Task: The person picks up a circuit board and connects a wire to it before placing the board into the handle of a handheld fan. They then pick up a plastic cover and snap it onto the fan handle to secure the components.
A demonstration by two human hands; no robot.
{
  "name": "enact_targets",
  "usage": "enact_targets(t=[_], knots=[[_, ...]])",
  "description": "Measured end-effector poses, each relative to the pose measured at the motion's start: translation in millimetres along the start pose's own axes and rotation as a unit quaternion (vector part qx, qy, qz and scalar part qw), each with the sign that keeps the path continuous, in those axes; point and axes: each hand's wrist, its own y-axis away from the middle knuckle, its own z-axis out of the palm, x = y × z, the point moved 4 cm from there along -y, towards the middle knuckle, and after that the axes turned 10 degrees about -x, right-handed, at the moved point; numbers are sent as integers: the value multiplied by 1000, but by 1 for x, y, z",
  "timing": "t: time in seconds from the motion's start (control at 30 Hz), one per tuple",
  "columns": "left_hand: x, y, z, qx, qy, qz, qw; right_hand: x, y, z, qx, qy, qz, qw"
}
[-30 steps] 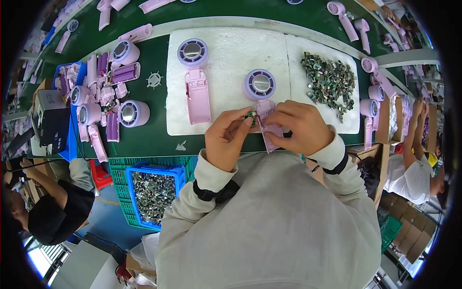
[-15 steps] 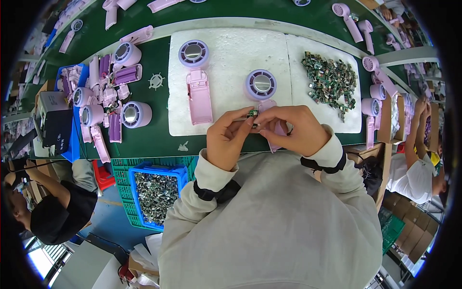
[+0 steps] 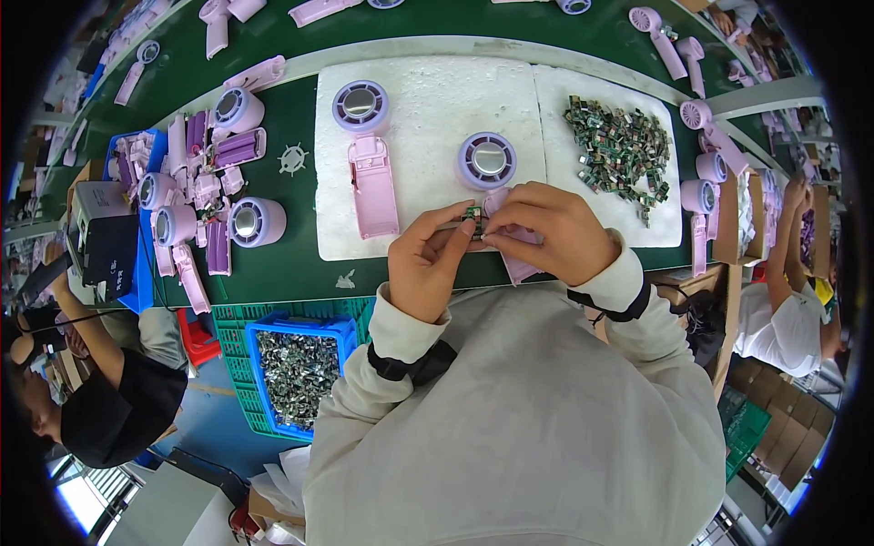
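The left hand (image 3: 424, 262) grips a board (image 3: 474, 213); the right hand (image 3: 562, 235) pinches closed beside it, on what is unclear.

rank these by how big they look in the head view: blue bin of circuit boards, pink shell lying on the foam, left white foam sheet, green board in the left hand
1. Left white foam sheet
2. Blue bin
3. Pink shell
4. Green board in the left hand

Your loose top (image 3: 519, 419) is pale grey; behind your left hand (image 3: 426, 262) and right hand (image 3: 557, 235), its cuffed sleeves (image 3: 669, 337) carry black bands (image 3: 414, 366).
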Motion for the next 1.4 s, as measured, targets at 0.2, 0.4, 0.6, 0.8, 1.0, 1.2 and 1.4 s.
enact_targets(t=[0.2,0.4,0.6,0.8,1.0,1.2,1.4], knots=[[-3,1,2,18,-21,-1,1000,-2,1,-3,2,-23,67,998],[1,4,9,13,-112,65,991,1,3,-8,9,-32,57,998],[4,8,9,-2,-199,88,976,6,7,-9,21,-18,21,999],[8,9,12,37,-231,96,967,6,13,6,112,-38,33,992],[13,10,22,69,-345,153,923,-6,11,9,127,-68,110,983],[12,12,21,78,-359,162,916,-9,11,7,173,-65,100,978],[9,21,25,111,-409,222,878,-19,11,21,193,-88,113,971]])
